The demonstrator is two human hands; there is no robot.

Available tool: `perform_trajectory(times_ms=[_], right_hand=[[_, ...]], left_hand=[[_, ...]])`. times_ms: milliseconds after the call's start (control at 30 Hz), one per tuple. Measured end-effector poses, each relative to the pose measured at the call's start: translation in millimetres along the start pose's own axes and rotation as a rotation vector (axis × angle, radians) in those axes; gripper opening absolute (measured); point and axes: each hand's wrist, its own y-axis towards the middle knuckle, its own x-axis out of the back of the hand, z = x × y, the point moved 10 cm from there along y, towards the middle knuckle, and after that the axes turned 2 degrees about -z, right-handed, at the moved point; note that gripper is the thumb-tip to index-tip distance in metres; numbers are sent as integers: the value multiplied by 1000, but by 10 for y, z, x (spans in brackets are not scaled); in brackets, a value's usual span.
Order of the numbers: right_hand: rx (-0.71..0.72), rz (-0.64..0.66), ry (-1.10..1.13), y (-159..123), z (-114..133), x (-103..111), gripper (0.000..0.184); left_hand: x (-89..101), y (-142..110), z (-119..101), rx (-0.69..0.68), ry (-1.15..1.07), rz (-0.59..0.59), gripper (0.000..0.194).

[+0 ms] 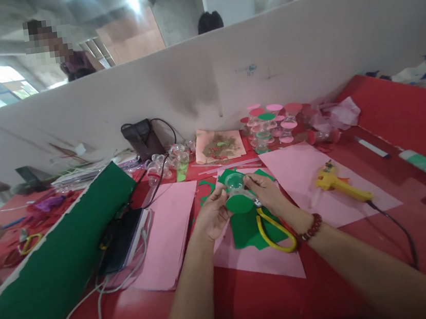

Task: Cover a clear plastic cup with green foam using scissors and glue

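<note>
**Transparent plastic piece held in both hands over a red table**

A pale partition spans the rear of the red table. A green board stands tilted at the left side. Pink sheets lie stacked beside it, with a dark flat device and a white cable between board and stack. A further pink sheet lies at the right, bearing a yellow glue gun. At the rear, transparent pieces with pink, red and green discs stand grouped near the partition.

The left hand has its fingers closed on the left side of the plastic piece. The right hand grips its right side between thumb and fingers; a beaded bracelet is on that wrist. The piece is located above cut green paper at the middle of the table. Yellow-handled scissors are just beside the right hand, blades mostly hidden. A green disc covers the near end of the piece and appears attached, though blur limits confirmation.
</note>
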Motion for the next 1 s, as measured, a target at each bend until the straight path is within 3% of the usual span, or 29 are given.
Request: perform_trajectory(times_ms=[167,267,367,467,567,733,1000], right_hand=[[-321,-34,565,-112,-267,-229,41],[-444,-43,713,-168,-356,-334,35],[-537,-10,741,-205,-441,-397,25],[-567,-2,746,-224,-511,-391,18],[-524,-44,772,-218,-516,-331,22],[-470,9,737,-208,-422,-344,26],[-534,45,721,-245,-354,-379,21]], left_hand=[[48,41,-138,-219,170,-78,33],[137,30,-227,-340,249,-171,30],[149,10,-271,-384,239,-175,26],[134,9,-256,-347,223,-159,26],[164,26,-202,-264,163,-181,31],[242,58,-110,-149,30,-234,34],[294,74,-54,-86,-57,-261,33]])
